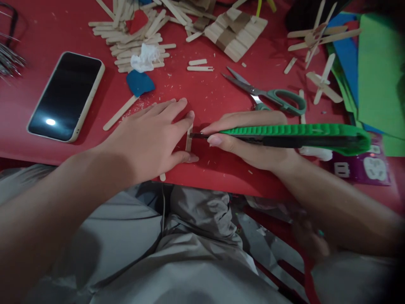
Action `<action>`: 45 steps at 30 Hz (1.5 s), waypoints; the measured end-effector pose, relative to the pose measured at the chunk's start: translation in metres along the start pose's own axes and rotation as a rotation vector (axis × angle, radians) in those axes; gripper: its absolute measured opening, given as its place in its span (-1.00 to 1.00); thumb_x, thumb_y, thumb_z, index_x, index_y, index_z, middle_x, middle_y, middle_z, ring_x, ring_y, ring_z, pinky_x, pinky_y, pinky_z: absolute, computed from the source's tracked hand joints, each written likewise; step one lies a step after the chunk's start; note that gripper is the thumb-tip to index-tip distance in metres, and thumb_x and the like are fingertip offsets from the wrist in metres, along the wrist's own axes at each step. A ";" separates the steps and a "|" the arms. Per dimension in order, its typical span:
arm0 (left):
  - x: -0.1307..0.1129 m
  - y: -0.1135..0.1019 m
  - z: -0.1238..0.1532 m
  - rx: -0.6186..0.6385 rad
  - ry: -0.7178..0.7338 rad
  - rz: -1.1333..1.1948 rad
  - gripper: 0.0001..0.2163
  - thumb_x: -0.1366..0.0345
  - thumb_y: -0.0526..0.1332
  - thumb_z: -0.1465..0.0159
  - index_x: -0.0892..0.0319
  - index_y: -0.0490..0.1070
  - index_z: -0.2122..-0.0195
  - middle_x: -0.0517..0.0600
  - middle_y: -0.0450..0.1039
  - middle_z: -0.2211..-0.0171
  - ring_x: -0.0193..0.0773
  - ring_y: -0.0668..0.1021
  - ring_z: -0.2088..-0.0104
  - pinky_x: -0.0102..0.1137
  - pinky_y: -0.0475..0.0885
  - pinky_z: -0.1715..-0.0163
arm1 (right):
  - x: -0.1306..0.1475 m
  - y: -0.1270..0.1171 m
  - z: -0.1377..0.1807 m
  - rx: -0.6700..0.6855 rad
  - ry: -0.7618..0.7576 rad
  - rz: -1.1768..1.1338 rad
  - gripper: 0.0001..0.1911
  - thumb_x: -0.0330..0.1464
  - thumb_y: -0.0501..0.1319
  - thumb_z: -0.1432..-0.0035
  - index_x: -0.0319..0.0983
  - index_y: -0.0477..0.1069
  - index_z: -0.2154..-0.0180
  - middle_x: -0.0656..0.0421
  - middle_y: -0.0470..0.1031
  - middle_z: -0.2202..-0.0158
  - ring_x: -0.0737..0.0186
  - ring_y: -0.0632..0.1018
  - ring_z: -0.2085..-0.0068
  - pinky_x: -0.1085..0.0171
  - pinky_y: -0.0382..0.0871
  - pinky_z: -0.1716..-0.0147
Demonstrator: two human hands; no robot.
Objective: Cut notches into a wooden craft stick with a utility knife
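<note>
My left hand (152, 137) presses a short piece of wooden craft stick (189, 141) flat on the red table, thumb at its near end and index fingertip at its far end. The other fingers lie stretched out on the tabletop. In my right hand (253, 156) is a green box cutter (294, 131), gripped near the front with thumb and fingers. Its dark blade tip meets the stick between my left thumb and index finger. Another wooden stick end (162, 177) pokes out below my left palm, by the table edge.
Scissors (268, 93) lie beyond my right hand. A phone (66, 97) rests on the left, near a stick with a blue piece (140, 83). Piled craft sticks (136, 42) and a joined stick panel (236, 33) are behind. Coloured sheets (379, 76) and a purple power strip (363, 166) are right.
</note>
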State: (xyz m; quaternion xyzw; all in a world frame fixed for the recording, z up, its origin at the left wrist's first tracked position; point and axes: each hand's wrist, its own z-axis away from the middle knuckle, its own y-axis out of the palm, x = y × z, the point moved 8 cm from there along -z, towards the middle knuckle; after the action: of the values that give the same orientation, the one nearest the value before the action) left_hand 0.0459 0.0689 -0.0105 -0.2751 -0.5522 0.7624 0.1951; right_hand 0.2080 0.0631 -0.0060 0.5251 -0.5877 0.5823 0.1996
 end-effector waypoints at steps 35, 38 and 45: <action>0.006 0.001 0.001 -0.024 -0.007 0.022 -0.36 0.00 0.43 -0.45 0.03 0.44 -0.51 0.13 0.16 -0.67 0.38 0.39 -0.56 0.14 0.41 -0.51 | -0.005 -0.005 0.003 -0.019 -0.002 -0.003 -0.87 -0.33 0.51 -0.36 0.04 0.82 0.10 0.28 0.84 0.15 0.15 0.83 0.15 0.22 0.76 0.09; 0.004 0.001 0.000 -0.024 -0.007 0.001 -0.37 0.01 0.43 -0.44 0.02 0.45 -0.49 0.12 0.18 -0.66 0.39 0.41 -0.54 0.15 0.47 -0.46 | -0.004 -0.001 0.001 0.015 0.000 -0.030 -0.83 -0.36 0.51 -0.35 0.06 0.82 0.10 0.31 0.85 0.10 0.12 0.84 0.09 0.19 0.78 0.01; 0.003 0.002 -0.002 -0.006 -0.013 -0.002 -0.38 0.04 0.44 -0.43 0.00 0.46 -0.48 0.11 0.18 -0.66 0.39 0.40 -0.55 0.13 0.46 -0.47 | -0.002 0.003 -0.001 0.047 -0.005 -0.047 -0.83 -0.37 0.52 -0.35 0.05 0.82 0.10 0.32 0.85 0.07 0.16 0.84 0.07 0.24 0.77 -0.02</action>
State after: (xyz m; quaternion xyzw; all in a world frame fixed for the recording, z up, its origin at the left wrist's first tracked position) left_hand 0.0454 0.0717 -0.0134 -0.2702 -0.5562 0.7622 0.1916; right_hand 0.2059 0.0642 -0.0084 0.5447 -0.5620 0.5897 0.1993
